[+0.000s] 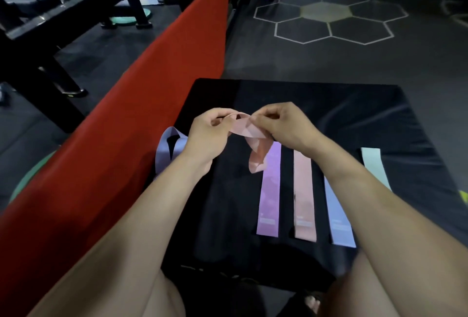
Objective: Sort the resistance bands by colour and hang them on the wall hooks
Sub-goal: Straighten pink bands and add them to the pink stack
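A twisted pink resistance band (pixel 255 149) hangs between both hands above a black mat (pixel 354 114). My left hand (pixel 207 134) pinches its left end and my right hand (pixel 283 124) pinches its top right. Flat on the mat lie a purple band (pixel 269 190), a second pink band (pixel 304 197), a lavender-blue band (pixel 338 218) partly under my right forearm, and a pale mint band (pixel 373 164). Another lavender-blue band (pixel 168 149) lies looped at the mat's left edge, beside my left wrist. No wall hooks are in view.
A long red padded bench (pixel 152 83) runs diagonally along the mat's left side. Black gym frames (pixel 50 13) stand at the far left. Dark floor with hexagon markings (pixel 329 15) lies beyond the mat. My knees fill the bottom of the view.
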